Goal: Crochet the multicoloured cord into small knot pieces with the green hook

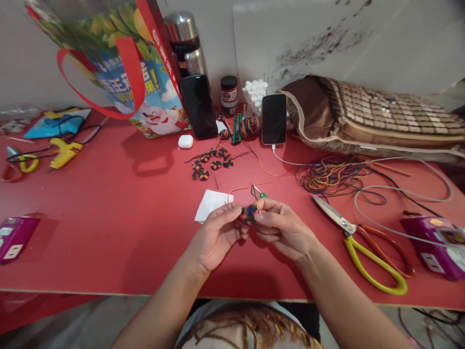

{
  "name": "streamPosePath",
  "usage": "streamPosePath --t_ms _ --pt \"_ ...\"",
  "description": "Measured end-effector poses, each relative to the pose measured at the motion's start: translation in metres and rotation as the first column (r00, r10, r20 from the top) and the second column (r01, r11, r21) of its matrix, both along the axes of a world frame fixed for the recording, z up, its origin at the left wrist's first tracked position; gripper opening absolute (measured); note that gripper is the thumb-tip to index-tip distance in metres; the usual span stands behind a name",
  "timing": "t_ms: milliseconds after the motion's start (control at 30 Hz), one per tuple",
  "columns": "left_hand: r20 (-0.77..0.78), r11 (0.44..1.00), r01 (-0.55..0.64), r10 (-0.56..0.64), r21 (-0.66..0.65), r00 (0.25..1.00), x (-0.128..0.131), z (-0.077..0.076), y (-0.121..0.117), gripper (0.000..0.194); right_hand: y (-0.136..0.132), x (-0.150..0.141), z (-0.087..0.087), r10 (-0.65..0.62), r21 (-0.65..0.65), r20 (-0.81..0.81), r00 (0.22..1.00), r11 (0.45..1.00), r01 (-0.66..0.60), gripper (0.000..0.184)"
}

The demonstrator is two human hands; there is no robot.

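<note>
My left hand (218, 232) and my right hand (281, 227) meet over the red table (109, 232), both pinched on a small multicoloured crochet piece (249, 214). My right hand also grips a green-handled crochet hook (257, 192) that sticks up from the fingers. An orange strand of yarn (250, 185) runs from the piece toward the back of the table. Several finished little crochet rounds (212, 162) lie beyond my hands. A white paper square (210, 202) rests just left of my left fingertips.
Yellow-handled scissors (366, 252) and a loose yarn tangle (334, 177) lie at the right. Two phones (274, 118), a yarn ball (250, 127), a thermos (185, 43) and a printed bag (119, 63) stand behind. Purple power strips (436, 245) sit at both edges, a glue gun (63, 151) at left.
</note>
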State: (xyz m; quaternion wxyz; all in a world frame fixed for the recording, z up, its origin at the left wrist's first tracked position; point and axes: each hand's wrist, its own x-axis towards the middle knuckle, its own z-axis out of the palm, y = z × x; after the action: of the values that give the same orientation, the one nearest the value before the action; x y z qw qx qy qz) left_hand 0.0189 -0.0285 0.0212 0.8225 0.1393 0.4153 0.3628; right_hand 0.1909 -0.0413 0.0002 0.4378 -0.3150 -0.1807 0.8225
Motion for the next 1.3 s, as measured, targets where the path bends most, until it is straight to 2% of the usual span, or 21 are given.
streamPosePath --t_ms 233,467,600,767,967,1067,1300 --pt "-0.096 0.996 0.078 -0.074 0.035 0.993 -0.0016 0.0002 0.003 0.041 -0.0016 -0.0035 0.0052 -0.002 0.015 0.093 0.996 1.0 0.001 0.035" --pt "0.066 0.999 0.047 -0.049 0.022 0.997 0.0033 -0.0015 0.001 0.036 -0.0008 -0.0014 0.0044 0.008 0.026 0.088 0.996 1.0 -0.011 0.036" --pt "0.098 0.999 0.035 -0.037 0.021 0.995 0.0044 -0.0016 0.001 0.035 -0.0005 -0.0001 0.003 0.015 0.018 0.043 0.999 1.0 -0.016 0.033" --pt "0.062 0.999 0.039 -0.039 -0.007 0.997 0.0032 0.0006 0.0009 0.038 -0.0012 0.0014 0.001 0.032 -0.011 -0.015 0.999 0.999 -0.032 0.03" --pt "0.04 0.999 0.038 -0.038 -0.013 0.998 0.0044 0.001 0.0017 0.042 -0.0007 0.0012 0.0003 0.05 -0.007 -0.012 0.999 0.999 -0.05 0.031" --pt "0.009 1.0 0.017 -0.017 0.0 1.0 0.0037 0.0003 0.0007 0.04 -0.0004 -0.0006 0.0006 0.038 -0.017 0.011 0.999 0.999 -0.037 0.033" --pt "-0.085 0.998 0.05 -0.046 0.041 0.995 0.0008 0.0007 -0.0026 0.035 -0.0012 -0.003 0.0029 0.009 -0.048 0.128 0.992 0.999 -0.003 0.04"
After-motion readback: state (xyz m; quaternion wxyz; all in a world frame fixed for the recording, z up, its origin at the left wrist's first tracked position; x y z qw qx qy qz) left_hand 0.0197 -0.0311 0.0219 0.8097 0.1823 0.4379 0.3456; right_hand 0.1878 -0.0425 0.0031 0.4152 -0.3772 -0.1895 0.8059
